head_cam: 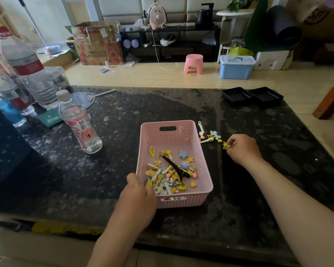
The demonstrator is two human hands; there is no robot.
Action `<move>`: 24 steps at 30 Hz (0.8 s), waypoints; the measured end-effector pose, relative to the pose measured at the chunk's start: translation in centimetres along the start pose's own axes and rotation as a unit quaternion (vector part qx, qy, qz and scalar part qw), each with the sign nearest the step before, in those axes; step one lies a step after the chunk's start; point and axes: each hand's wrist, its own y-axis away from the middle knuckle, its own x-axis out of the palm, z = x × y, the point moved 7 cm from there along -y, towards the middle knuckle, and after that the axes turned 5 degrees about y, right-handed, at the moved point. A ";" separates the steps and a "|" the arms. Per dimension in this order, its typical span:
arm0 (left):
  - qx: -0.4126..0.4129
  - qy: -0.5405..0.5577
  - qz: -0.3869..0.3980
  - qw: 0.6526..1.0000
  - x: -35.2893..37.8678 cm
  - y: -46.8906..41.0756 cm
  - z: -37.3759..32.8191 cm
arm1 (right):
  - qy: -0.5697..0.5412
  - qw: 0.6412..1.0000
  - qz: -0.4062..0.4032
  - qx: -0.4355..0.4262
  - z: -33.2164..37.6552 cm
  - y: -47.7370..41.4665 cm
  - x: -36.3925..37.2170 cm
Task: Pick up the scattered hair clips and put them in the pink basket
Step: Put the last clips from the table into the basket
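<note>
The pink basket [200,151] sits mid-table with a heap of several coloured hair clips [170,174] inside, among them a long black clip [176,167]. My left hand [137,197] rests over the basket's near left corner, fingers curled around a yellow clip [149,183]. To the right of the basket, my right hand [243,149] pinches a small yellow clip [225,145] on the tabletop. A few loose clips [207,134] lie on the table between the basket's far right corner and my right hand.
A dark speckled stone table [123,132] holds everything. A clear drink bottle [79,124] stands left of the basket, with larger water bottles [27,68] behind it. Two black trays [252,96] sit at the far right edge. Tiled floor lies beyond.
</note>
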 end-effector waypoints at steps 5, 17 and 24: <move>-0.005 0.005 0.012 1.000 0.0 0.2 -0.2 | -0.269 0.954 0.010 0.131 -2.9 1.5 0.5; -0.033 0.004 0.039 0.999 0.0 0.5 -0.5 | -0.494 0.852 0.173 -0.016 8.7 6.3 -4.1; -0.020 -0.001 0.039 0.999 0.0 0.6 -0.5 | -0.332 0.916 0.151 -0.166 12.2 8.4 -3.4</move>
